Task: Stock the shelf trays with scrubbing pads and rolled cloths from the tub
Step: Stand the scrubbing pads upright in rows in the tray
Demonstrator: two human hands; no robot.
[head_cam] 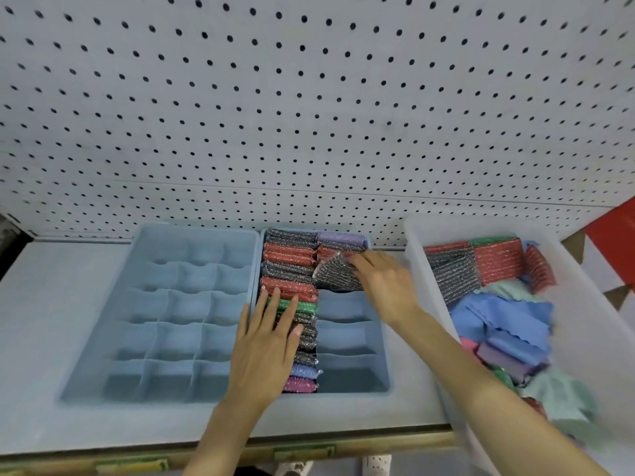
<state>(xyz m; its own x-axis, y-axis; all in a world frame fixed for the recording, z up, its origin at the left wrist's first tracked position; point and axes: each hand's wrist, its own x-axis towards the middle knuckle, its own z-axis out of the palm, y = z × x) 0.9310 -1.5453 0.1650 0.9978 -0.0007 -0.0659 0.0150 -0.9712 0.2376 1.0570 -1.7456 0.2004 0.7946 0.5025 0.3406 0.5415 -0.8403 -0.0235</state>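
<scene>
Two blue divided trays stand on the shelf. The left tray (144, 255) has empty cells. The right tray (381, 338) holds a full left column of glittery scrubbing pads (288, 255) and a few at the top of its right column. My right hand (385, 280) holds a grey scrubbing pad (335, 274), tilted, over the right column's third slot. My left hand (266, 341) lies flat with straight fingers on the pads of the left column. The clear tub (584, 304) on the right contains more pads (494, 262) and cloths (505, 317).
A white pegboard wall (309, 97) rises behind the shelf. The grey shelf surface (51, 321) extends left of the trays. Price label strips (302, 453) run along the shelf's front edge. Something red (615, 242) shows at the far right.
</scene>
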